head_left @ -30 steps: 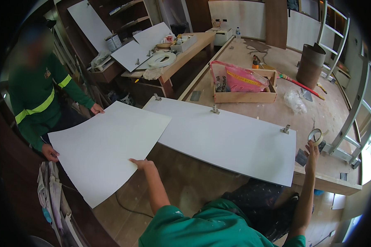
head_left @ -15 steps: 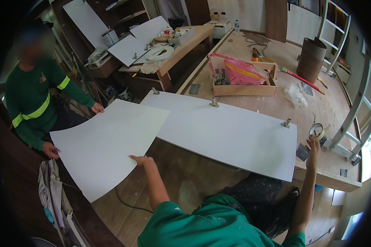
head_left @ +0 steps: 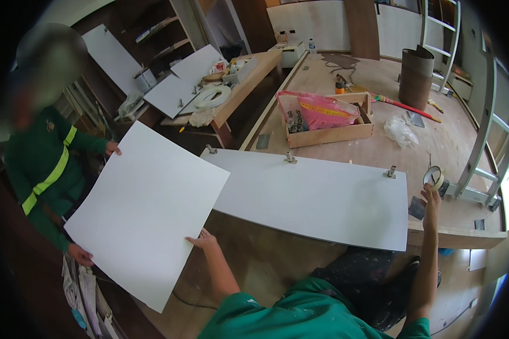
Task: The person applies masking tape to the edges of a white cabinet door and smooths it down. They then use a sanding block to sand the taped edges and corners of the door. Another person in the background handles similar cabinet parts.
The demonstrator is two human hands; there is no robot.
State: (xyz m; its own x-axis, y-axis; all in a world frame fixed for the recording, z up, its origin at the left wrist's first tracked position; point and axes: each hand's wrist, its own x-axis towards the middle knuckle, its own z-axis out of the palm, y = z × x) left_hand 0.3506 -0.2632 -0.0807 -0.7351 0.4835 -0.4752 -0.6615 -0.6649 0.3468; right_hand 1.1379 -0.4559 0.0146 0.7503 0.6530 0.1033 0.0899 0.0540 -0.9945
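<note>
A large white sheet (head_left: 150, 217) spans the left side between me and a co-worker. My left hand (head_left: 205, 239) grips its near right edge, thumb on the face and fingers behind. The co-worker's two hands (head_left: 83, 254) hold the sheet's far left edges. To the right, my right hand (head_left: 431, 199) is raised at the platform's edge, its fingertips on a roll of pale tape (head_left: 427, 176) that stands upright. Between my hands lies a long white cabinet door panel (head_left: 311, 198), with metal hinges (head_left: 290, 157) along its far edge.
On the wooden platform (head_left: 333, 152) are a wooden box (head_left: 328, 135) with a pink bag (head_left: 322, 110), crumpled plastic (head_left: 400, 131) and a red-handled tool (head_left: 407, 107). A metal ladder (head_left: 481, 152) stands at right. A workbench (head_left: 251, 76) with white panels is behind; folded cloths (head_left: 87, 294) lie lower left.
The white sheet has turned and tilted more upright, its lower corner swinging right and downward. The co-worker's near hand has moved lower. My right hand stays at the tape roll.
</note>
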